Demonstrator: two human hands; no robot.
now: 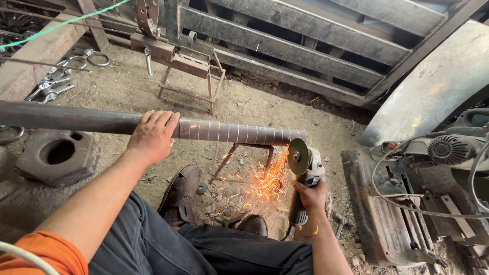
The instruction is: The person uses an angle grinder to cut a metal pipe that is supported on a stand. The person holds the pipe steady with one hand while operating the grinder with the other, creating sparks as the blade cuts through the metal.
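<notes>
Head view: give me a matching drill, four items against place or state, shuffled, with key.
Items:
1. left hand
2. right hand
3. grinder disc
4. metal stand

States:
A. throwing sparks at the pipe's end
B. grips the angle grinder
C. rests on top of the pipe
D. stands on the dirt beyond the pipe

Pairs: 1-C, 2-B, 3-A, 4-D
</notes>
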